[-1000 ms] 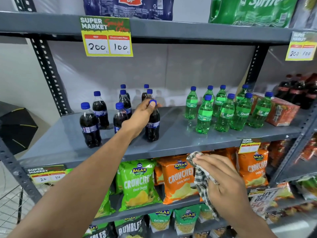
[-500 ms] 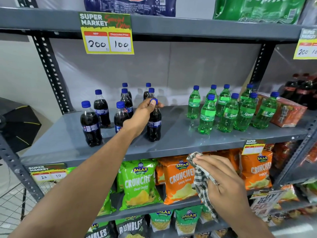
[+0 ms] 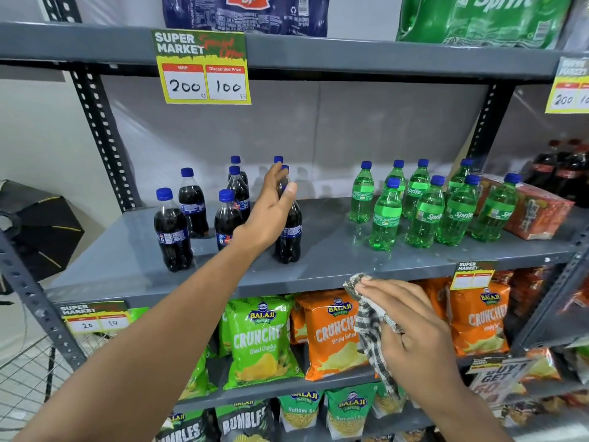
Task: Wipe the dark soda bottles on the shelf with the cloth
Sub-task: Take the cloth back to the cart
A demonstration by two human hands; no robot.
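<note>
Several dark soda bottles with blue caps stand in a cluster on the left of the grey shelf (image 3: pixel 318 261). The front one (image 3: pixel 290 239) stands upright just behind my left hand (image 3: pixel 269 215). That hand has its fingers spread and raised, and only the thumb is near the bottle's cap. Another dark bottle (image 3: pixel 172 232) stands at the front left, and one (image 3: pixel 227 220) sits beside my wrist. My right hand (image 3: pixel 414 330) is below the shelf edge and grips a crumpled black-and-white checked cloth (image 3: pixel 369 323), which hangs down from it.
Green Sprite bottles (image 3: pixel 424 215) fill the shelf's right half, next to an orange carton (image 3: pixel 538 212). Red-labelled cola bottles (image 3: pixel 567 173) stand at the far right. Crisp bags (image 3: pixel 261 339) fill the lower shelves. A yellow price tag (image 3: pixel 202 67) hangs from the shelf above.
My left hand has opened: its fingers have lifted off the front bottle's cap and spread upward. The bottle still stands on the shelf. My right hand holds the cloth as before.
</note>
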